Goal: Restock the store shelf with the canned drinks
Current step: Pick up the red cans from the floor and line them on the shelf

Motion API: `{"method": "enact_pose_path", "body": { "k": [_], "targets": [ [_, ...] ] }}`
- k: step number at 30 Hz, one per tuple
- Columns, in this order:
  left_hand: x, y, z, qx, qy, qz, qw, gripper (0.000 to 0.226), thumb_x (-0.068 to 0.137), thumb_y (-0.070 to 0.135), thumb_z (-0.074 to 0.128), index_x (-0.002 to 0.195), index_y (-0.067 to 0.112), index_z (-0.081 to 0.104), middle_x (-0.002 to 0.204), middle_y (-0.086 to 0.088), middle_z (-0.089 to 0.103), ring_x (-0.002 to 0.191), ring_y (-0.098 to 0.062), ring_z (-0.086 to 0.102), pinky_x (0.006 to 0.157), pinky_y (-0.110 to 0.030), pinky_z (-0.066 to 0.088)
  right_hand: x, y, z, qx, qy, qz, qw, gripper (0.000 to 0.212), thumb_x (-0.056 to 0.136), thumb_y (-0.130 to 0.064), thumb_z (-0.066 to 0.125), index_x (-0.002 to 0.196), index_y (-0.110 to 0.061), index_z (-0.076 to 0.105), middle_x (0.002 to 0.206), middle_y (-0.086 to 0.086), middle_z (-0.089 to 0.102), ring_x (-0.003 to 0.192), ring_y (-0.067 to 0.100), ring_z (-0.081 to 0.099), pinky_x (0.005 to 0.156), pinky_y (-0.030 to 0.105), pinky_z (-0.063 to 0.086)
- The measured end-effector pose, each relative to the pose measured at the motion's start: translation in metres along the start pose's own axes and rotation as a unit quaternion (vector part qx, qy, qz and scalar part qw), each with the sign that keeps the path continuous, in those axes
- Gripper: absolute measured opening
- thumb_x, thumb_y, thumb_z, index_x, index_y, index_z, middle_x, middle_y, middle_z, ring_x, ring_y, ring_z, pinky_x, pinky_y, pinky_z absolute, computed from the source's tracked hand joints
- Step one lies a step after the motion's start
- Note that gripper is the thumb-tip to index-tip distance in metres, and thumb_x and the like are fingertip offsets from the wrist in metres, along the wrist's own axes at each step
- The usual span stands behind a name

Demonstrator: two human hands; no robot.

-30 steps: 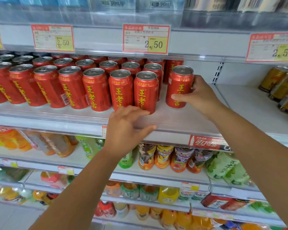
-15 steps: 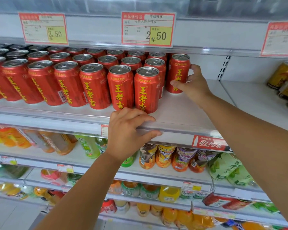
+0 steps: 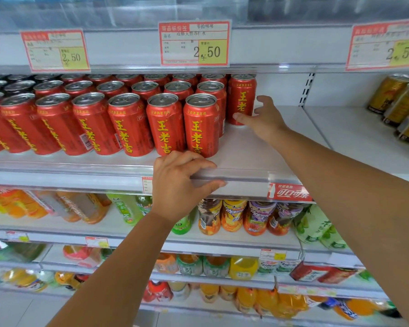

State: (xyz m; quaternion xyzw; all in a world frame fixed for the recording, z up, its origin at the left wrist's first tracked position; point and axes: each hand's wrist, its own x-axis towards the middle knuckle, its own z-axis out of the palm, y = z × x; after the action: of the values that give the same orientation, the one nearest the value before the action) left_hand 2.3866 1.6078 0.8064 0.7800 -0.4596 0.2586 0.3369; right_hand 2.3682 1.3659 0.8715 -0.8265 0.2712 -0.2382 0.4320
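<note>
On shelf (image 3: 257, 156), two hands, one end can (image 3: 242, 100), three price tags

- One head-worn view only, so nothing was shared with another view.
- It faced forward, close to the shelf (image 3: 257, 159) of red cans (image 3: 201, 123).
- It looked slightly down along both forearms.
- Lower shelves of bottles (image 3: 233, 215) filled the bottom half of the frame.

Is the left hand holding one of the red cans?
No, the left hand grips the front edge of the shelf, below the red cans, with no can in it.
</note>
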Motion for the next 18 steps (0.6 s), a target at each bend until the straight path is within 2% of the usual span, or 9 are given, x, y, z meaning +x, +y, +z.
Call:
{"method": "enact_pose_path", "body": {
  "k": [2,3,5,7,8,10,13,16,18],
  "targets": [
    [0.001,0.003,-0.003,0.008,-0.004,-0.016,1.0,0.042,0.072,0.063,0.071,0.102,0.034,0.073,0.104,0.017,0.068,0.096,-0.015,0.06,0.085,-0.032,0.035,-0.016,-0.005,-0.013,-0.009,0.009,0.005,1.0,0.08,0.081,-0.04,0.074,0.145,-0.017,0.031,0.143,0.011,0.044,0.128,0.025,0.048,0.1,0.032,0.041],
    [0.0,0.007,-0.003,0.014,-0.001,-0.022,1.0,0.045,0.073,0.059,0.073,0.109,0.032,0.071,0.109,0.014,0.067,0.101,-0.018,0.06,0.088,-0.032,0.034,-0.028,-0.007,-0.022,-0.003,0.026,-0.01,1.0,0.073,0.082,-0.039,0.073,0.142,-0.019,0.036,0.139,0.009,0.048,0.122,0.021,0.052,0.097,0.03,0.044],
    [-0.005,0.026,-0.002,0.014,0.022,-0.007,1.0,0.044,0.076,0.043,0.073,0.116,0.025,0.068,0.114,0.006,0.065,0.106,-0.025,0.058,0.092,-0.031,0.033,-0.061,-0.005,-0.042,0.043,0.083,-0.077,0.993,0.048,0.085,-0.029,0.069,0.129,-0.021,0.05,0.122,0.004,0.058,0.101,0.01,0.059,0.087,0.022,0.048],
    [-0.017,0.057,0.005,-0.026,0.032,0.037,0.998,0.034,0.08,0.031,0.069,0.111,0.019,0.068,0.111,0.002,0.065,0.104,-0.026,0.058,0.094,-0.03,0.035,-0.104,0.005,-0.062,0.103,0.155,-0.139,0.973,0.027,0.088,-0.015,0.065,0.113,-0.019,0.059,0.102,-0.001,0.064,0.083,0.002,0.058,0.077,0.013,0.046],
    [-0.026,0.074,0.013,-0.063,0.01,0.058,0.996,0.029,0.082,0.029,0.066,0.108,0.018,0.069,0.109,0.002,0.066,0.102,-0.023,0.058,0.095,-0.028,0.036,-0.127,0.015,-0.072,0.124,0.186,-0.153,0.963,0.021,0.088,-0.011,0.062,0.108,-0.018,0.061,0.095,-0.006,0.064,0.079,0.0,0.057,0.074,0.014,0.046],
    [-0.052,0.103,0.041,-0.144,-0.085,0.076,0.983,0.025,0.085,0.028,0.061,0.106,0.018,0.07,0.108,0.003,0.066,0.103,-0.018,0.057,0.097,-0.021,0.037,-0.168,0.044,-0.089,0.144,0.252,-0.164,0.943,0.017,0.09,-0.009,0.058,0.102,-0.021,0.062,0.088,-0.016,0.062,0.078,0.004,0.059,0.074,0.026,0.052],
    [-0.105,0.138,0.094,-0.221,-0.258,0.051,0.939,0.03,0.088,0.031,0.057,0.116,0.023,0.065,0.118,0.007,0.06,0.112,-0.015,0.056,0.096,-0.026,0.045,-0.223,0.117,-0.107,0.137,0.34,-0.102,0.925,0.017,0.092,-0.009,0.053,0.101,-0.024,0.058,0.09,-0.008,0.06,0.079,0.014,0.059,0.071,0.04,0.051],
    [-0.164,0.162,0.144,-0.255,-0.407,0.041,0.876,0.035,0.089,0.037,0.052,0.122,0.027,0.057,0.122,0.012,0.051,0.11,-0.013,0.057,0.089,-0.027,0.048,-0.28,0.205,-0.112,0.11,0.375,0.042,0.919,0.019,0.094,-0.011,0.052,0.1,-0.029,0.055,0.089,-0.007,0.058,0.079,0.016,0.058,0.069,0.042,0.052],
    [-0.205,0.171,0.178,-0.245,-0.481,0.047,0.841,0.039,0.086,0.04,0.051,0.123,0.03,0.055,0.12,0.013,0.05,0.105,-0.011,0.057,0.086,-0.024,0.047,-0.322,0.265,-0.106,0.091,0.377,0.152,0.909,0.021,0.093,-0.01,0.053,0.099,-0.03,0.056,0.089,-0.008,0.059,0.078,0.015,0.06,0.068,0.035,0.052]
  ]
}}
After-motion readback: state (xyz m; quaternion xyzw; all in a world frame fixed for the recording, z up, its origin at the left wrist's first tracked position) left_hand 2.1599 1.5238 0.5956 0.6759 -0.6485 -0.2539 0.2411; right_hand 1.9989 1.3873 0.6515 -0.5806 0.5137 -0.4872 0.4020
